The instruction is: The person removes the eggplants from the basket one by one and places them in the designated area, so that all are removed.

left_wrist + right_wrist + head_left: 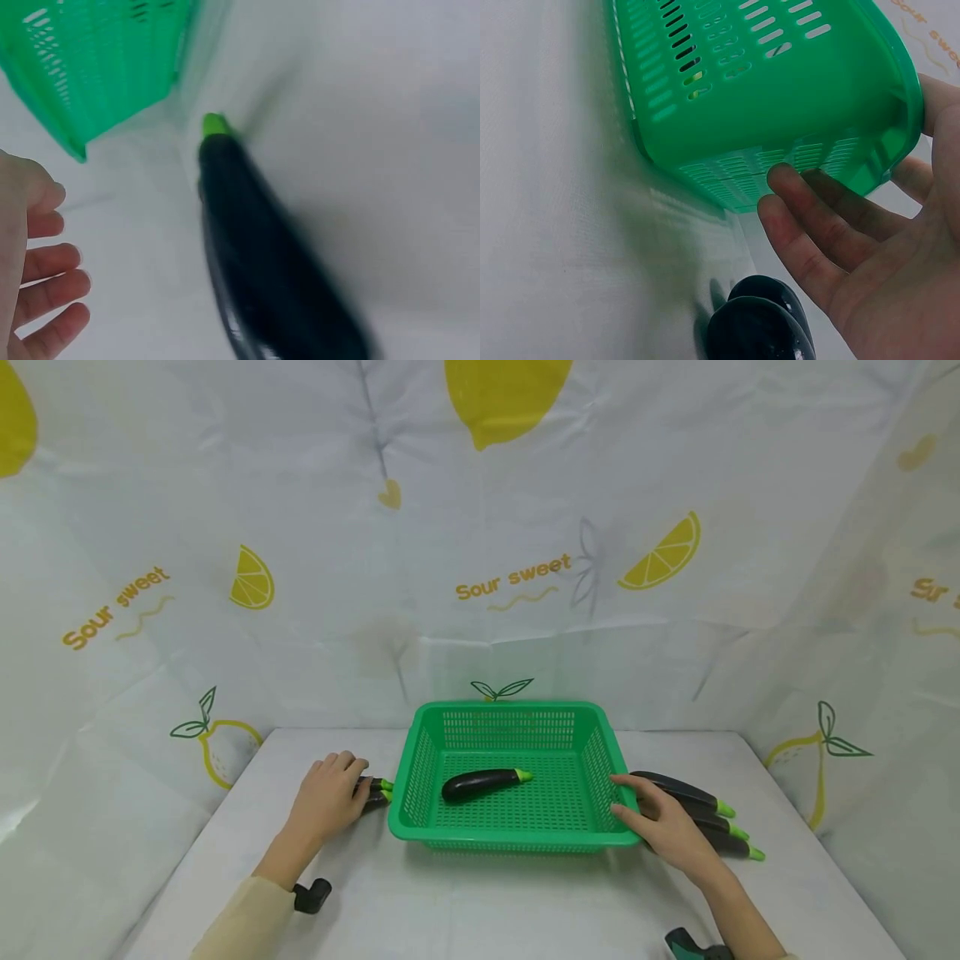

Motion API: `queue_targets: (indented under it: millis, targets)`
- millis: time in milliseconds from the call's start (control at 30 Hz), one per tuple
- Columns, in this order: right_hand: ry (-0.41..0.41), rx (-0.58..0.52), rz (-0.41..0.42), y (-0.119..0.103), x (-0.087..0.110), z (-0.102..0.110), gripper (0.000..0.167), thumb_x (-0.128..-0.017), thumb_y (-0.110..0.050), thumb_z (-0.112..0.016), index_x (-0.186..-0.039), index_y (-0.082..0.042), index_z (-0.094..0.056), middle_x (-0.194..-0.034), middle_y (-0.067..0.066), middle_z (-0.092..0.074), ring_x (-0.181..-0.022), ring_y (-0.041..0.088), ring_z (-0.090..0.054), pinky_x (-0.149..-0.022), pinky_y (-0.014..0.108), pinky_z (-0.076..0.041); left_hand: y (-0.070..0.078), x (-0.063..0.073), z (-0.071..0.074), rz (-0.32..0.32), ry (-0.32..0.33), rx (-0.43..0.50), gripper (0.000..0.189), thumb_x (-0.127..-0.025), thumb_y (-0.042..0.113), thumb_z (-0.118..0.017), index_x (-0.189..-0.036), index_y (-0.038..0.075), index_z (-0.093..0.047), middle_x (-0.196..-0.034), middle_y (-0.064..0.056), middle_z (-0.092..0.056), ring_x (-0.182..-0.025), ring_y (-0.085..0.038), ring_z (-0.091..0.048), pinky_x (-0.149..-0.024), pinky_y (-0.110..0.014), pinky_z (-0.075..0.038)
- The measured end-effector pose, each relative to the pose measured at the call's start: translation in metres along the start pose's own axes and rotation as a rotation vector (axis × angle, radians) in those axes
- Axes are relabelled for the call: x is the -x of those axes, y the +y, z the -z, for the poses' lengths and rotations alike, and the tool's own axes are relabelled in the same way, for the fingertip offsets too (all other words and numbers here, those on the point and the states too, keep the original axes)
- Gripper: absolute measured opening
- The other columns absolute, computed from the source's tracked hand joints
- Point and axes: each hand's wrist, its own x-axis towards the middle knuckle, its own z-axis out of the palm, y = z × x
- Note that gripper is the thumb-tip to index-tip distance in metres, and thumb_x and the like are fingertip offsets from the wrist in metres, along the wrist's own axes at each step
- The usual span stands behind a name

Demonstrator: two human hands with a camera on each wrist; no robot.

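Observation:
A green plastic basket (517,837) stands mid-table with one dark eggplant (480,784) lying inside. At its right rim my right hand (667,831) grips the edge, thumb and forefinger over the rim; the right wrist view shows the other fingers (802,244) against or beside the outer wall. My left hand (330,797) hovers by the eggplants (375,799) left of the basket, partly hiding them. In the left wrist view, its loosely bent fingers (56,296) are apart from the nearest eggplant (255,247), and nothing is in them.
Several eggplants (678,789) with green stems lie right of the basket, partly behind my right hand. A white table (487,910) bears everything. Lemon-printed white sheeting (337,610) hangs behind and at both sides.

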Motion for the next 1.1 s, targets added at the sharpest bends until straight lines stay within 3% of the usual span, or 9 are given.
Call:
queue_targets:
  millis: [267,500,733,1100]
  targets:
    - [0.003,0.006,0.003,-0.001,-0.001,0.000,0.054,-0.103,-0.033,-0.063,-0.149,-0.010,-0.048,-0.154,0.027,-0.040,-0.134,0.053,-0.045,-0.100,0.064,-0.043,0.012,-0.018,0.022,-0.059,0.108,0.052,0.015,-0.088,0.009,-0.073,-0.099,-0.001,-0.073,-0.089,-0.011,-0.066,-0.077,-0.030,-0.062,-0.066,-0.045,-0.052]
    - [0.007,0.013,0.005,-0.002,-0.003,-0.001,0.052,-0.103,-0.030,-0.063,-0.149,-0.010,-0.048,-0.153,0.026,-0.041,-0.133,0.052,-0.047,-0.099,0.063,-0.044,0.029,-0.032,0.037,-0.123,0.131,0.096,0.015,-0.085,0.008,-0.075,-0.096,-0.002,-0.073,-0.086,-0.011,-0.065,-0.072,-0.028,-0.062,-0.062,-0.041,-0.052]
    - [0.010,0.011,0.000,-0.002,-0.002,-0.002,0.053,-0.103,-0.030,-0.063,-0.149,-0.009,-0.048,-0.153,0.027,-0.041,-0.132,0.052,-0.048,-0.098,0.061,-0.046,0.052,-0.048,0.046,-0.155,0.087,0.110,0.016,-0.088,0.010,-0.075,-0.100,0.000,-0.073,-0.089,-0.009,-0.066,-0.074,-0.025,-0.063,-0.064,-0.037,-0.052]
    - [0.004,0.008,0.000,-0.001,-0.001,-0.001,0.053,-0.103,-0.030,-0.063,-0.149,-0.008,-0.047,-0.154,0.028,-0.040,-0.135,0.054,-0.043,-0.101,0.064,-0.043,0.090,-0.080,0.047,-0.220,0.012,0.118,0.021,-0.091,0.015,-0.075,-0.109,0.005,-0.072,-0.097,-0.007,-0.065,-0.078,-0.023,-0.060,-0.067,-0.036,-0.052]
